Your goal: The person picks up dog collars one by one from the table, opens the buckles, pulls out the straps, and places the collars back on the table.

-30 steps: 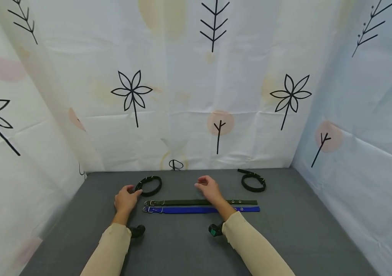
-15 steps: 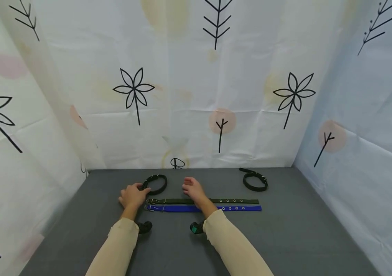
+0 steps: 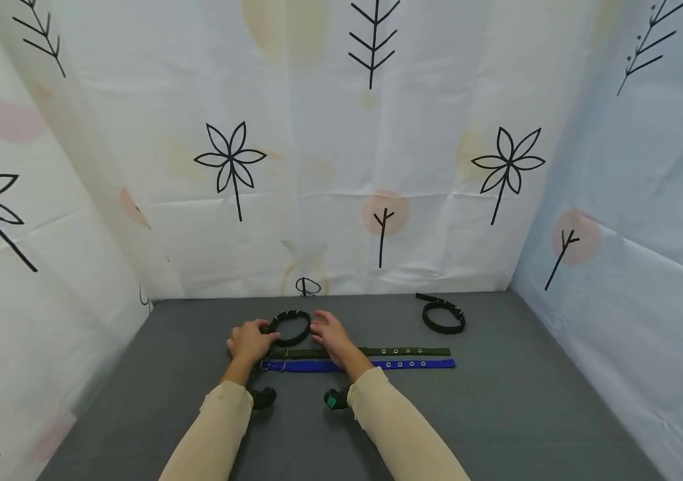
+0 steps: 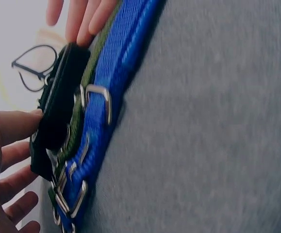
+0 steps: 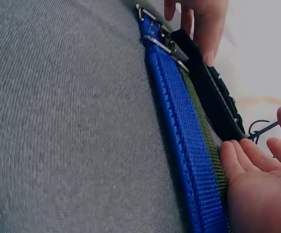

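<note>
A black collar (image 3: 293, 341), coiled into a ring, stands on its edge at the back of the grey table. My left hand (image 3: 249, 342) pinches its left side, the thumb on the near face and fingers behind, as the left wrist view shows. At the ring's right side, my right hand (image 3: 331, 334) touches the band (image 5: 210, 97) with extended fingertips. Just in front, an olive green collar (image 3: 404, 351) lies flat alongside a blue collar (image 3: 311, 366). Metal buckles (image 4: 99, 94) sit at their left ends. My forearms and hands cover parts of both straps.
Another coiled black collar (image 3: 445, 329) lies at the back right, its loose tail pointing to the back left. A patterned white cloth (image 3: 317, 240) rises behind the grey table (image 3: 528, 401) and along both sides.
The coiled black collar has moved right along the table with my left hand. My right hand has come left to meet the ring's right side.
</note>
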The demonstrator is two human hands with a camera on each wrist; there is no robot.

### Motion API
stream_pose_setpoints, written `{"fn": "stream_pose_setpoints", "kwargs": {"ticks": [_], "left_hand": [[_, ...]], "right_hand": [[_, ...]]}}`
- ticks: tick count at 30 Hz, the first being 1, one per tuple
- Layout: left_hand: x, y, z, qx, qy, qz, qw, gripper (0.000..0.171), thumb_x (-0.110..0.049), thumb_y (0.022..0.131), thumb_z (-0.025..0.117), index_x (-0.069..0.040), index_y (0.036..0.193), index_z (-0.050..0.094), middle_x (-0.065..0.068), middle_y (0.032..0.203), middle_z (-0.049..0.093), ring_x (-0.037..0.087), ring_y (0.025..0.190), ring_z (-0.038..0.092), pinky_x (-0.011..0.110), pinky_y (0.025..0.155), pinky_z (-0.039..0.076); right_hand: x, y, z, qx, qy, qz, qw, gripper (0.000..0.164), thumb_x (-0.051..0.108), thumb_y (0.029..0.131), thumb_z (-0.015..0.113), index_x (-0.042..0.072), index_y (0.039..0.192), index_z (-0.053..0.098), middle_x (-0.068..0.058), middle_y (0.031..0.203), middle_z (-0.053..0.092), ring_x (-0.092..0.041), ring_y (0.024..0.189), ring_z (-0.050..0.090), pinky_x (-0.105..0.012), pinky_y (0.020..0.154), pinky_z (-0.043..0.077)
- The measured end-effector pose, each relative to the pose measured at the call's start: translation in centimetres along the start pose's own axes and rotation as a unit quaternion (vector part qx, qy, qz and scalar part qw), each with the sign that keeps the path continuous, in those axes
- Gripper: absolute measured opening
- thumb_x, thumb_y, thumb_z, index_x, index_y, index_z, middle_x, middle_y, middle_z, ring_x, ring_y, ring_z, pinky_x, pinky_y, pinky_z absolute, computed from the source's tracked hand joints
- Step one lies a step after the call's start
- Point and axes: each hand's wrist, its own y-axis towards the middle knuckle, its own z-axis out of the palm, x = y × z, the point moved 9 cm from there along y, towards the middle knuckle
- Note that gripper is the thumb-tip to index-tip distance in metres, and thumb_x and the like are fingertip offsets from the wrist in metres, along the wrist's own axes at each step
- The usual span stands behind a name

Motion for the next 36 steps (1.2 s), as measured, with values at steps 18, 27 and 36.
{"fn": "stream_pose_setpoints", "kwargs": {"ticks": [18, 27, 36], "left_hand": [[-5.0, -0.3, -1.6, 0.014, -0.279, 0.067, 0.9578, 0.037, -0.003, 0.087, 0.072, 0.001, 0.121, 0.059, 0.025, 0.124, 0.059, 0.038, 0.107, 0.061, 0.047, 0.076, 0.053], [-7.5, -3.1, -0.9, 0.091, -0.384, 0.098, 0.9137, 0.040, 0.000, 0.089, 0.069, -0.001, 0.127, 0.057, 0.023, 0.130, 0.056, 0.033, 0.105, 0.060, 0.040, 0.069, 0.056], [-9.6, -5.9, -0.4, 0.125, -0.356, 0.145, 0.9145, 0.041, 0.003, 0.087, 0.069, -0.005, 0.126, 0.059, 0.018, 0.117, 0.061, 0.030, 0.090, 0.062, 0.043, 0.065, 0.056]], "right_hand": [[2.5, -0.4, -3.6, -0.086, 0.115, -0.012, 0.990, 0.036, 0.005, 0.097, 0.054, -0.009, 0.130, 0.047, -0.009, 0.088, 0.061, -0.016, 0.074, 0.061, -0.033, 0.075, 0.053], [4.0, -2.7, -6.0, -0.062, -0.004, -0.047, 0.997, 0.022, 0.014, 0.096, 0.063, -0.003, 0.110, 0.067, -0.002, 0.071, 0.057, -0.013, 0.063, 0.057, -0.033, 0.067, 0.052], [4.6, -6.5, -6.9, 0.007, -0.120, -0.090, 0.989, 0.026, 0.013, 0.098, 0.060, -0.009, 0.112, 0.061, -0.011, 0.078, 0.061, -0.016, 0.066, 0.058, -0.037, 0.069, 0.054]]}}
